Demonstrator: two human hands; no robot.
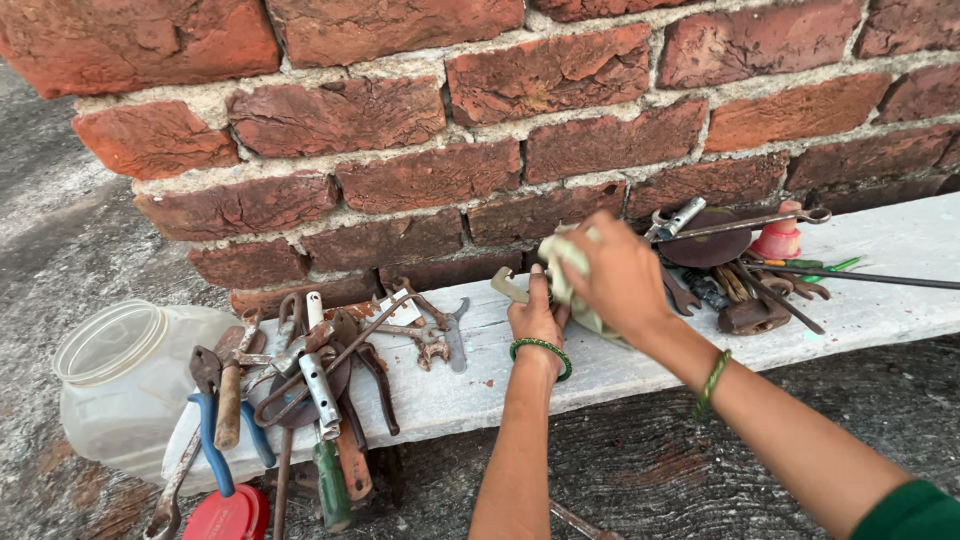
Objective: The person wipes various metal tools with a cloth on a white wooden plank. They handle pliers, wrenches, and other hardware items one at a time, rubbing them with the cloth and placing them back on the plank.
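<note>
You are looking down at a pale wooden plank (880, 250) lying along the foot of a red brick wall (430, 120). Both your hands meet near the plank's middle. Your left hand (536, 318), with a green bangle at the wrist, is closed around a small metal spanner (507, 285) whose open jaw pokes out to the left. Your right hand (620, 272) is curled over a pale crumpled cloth (566, 262), pressing it against the part of the spanner your left hand holds; exactly where cloth meets metal is hidden under your fingers.

2 heaps of tools sit on the plank. To the left is a rusty pile (320, 370) of pliers, spanners and screwdrivers, well apart from your hands, beside a clear plastic jar (120, 380) lying on its side and a red lid (228, 515). To the right, near your right hand, is a second pile (740, 270) with a long spanner and a reddish cone-shaped piece.

To wipe well, it seems best to keep the left grip firm and low on the handle, and to draw the cloth along the shaft rather than dabbing.
</note>
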